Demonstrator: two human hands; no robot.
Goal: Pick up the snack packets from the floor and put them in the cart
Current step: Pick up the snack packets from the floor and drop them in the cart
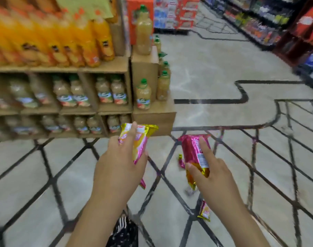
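While the left hand (117, 161) grips a pink-and-yellow snack packet (142, 140) and the right hand (214, 172) pinches a magenta snack packet (190, 150) above the wire cart (241, 128), either packet's glossy wrapper could slip early and fall outside the cart.

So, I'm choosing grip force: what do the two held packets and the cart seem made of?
Pink-yellow packet in the left hand and magenta packet in the right hand: glossy foil-like plastic film, judging by shine and gold crimped ends. Cart: thin dark wire mesh, probably metal; blur leaves finish open.
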